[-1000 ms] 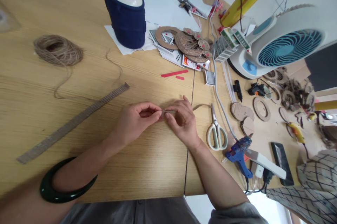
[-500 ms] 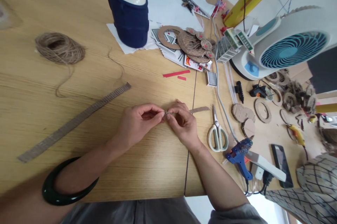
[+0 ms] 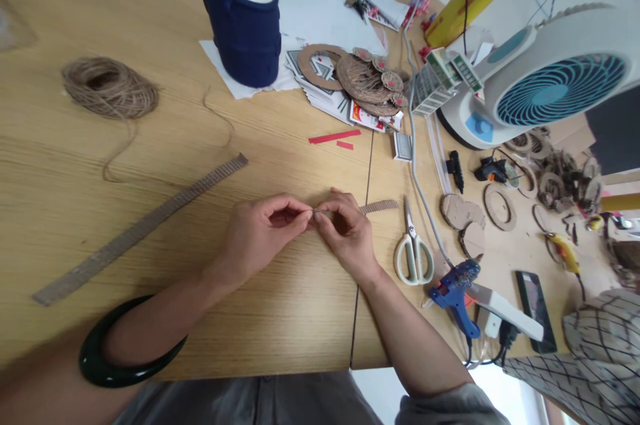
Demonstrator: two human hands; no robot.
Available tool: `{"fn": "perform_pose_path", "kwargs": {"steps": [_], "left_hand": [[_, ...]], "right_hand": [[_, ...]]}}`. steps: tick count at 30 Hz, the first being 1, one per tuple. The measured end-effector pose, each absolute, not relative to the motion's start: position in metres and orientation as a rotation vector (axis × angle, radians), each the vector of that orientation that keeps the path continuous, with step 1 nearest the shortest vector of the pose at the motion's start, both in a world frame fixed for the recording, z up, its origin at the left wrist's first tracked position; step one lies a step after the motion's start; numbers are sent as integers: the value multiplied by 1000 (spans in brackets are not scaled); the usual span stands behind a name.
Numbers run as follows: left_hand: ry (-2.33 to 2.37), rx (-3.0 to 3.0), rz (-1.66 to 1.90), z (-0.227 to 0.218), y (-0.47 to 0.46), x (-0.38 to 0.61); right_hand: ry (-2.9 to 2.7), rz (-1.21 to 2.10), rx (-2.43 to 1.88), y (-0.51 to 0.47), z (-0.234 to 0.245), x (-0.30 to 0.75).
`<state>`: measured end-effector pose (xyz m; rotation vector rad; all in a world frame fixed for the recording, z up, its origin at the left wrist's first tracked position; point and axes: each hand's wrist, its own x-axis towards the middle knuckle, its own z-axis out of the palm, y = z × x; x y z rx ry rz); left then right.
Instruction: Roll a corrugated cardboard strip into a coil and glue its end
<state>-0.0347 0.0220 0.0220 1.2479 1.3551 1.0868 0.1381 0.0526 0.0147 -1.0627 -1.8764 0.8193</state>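
My left hand (image 3: 260, 233) and my right hand (image 3: 346, 233) meet fingertip to fingertip at the middle of the wooden table (image 3: 165, 145). Both pinch one end of a short corrugated cardboard strip (image 3: 379, 206), whose free end sticks out to the right of my right hand. A dark green bangle (image 3: 115, 364) rides on my left forearm. A longer corrugated cardboard strip (image 3: 143, 228) lies slanted on the table to the left of my hands.
Scissors (image 3: 413, 252) and a blue glue gun (image 3: 456, 293) lie right of my hands. A twine ball (image 3: 107, 86) sits far left, a navy bottle (image 3: 243, 12) at the back, a white fan (image 3: 543, 78) and cardboard rings (image 3: 497, 206) on the right.
The strip's free end, curled a second ago, now lies straight to the right. My hands stay together at the same spot, fingers shifting slightly along the strip.
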Motion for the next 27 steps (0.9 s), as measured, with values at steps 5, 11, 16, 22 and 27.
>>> {"fn": "perform_pose_path", "kwargs": {"steps": [5,11,16,22,27], "left_hand": [[1388,1413,1134,22,21,-35],[1353,1478,1153,24,20,-34],[1366,1446,1155,21,21,-34],[1383,1364,1109,19,22,-36],[1411,1360,1105,17,21,-35]], "right_hand": [[-1874,812,-1069,52,14,138],[-1837,845,-1090,52,14,139],[-1823,851,-1063,53,14,139],[-1870,826,-1070,52,17,138],[-1869,790,-1043,52,20,139]]}}
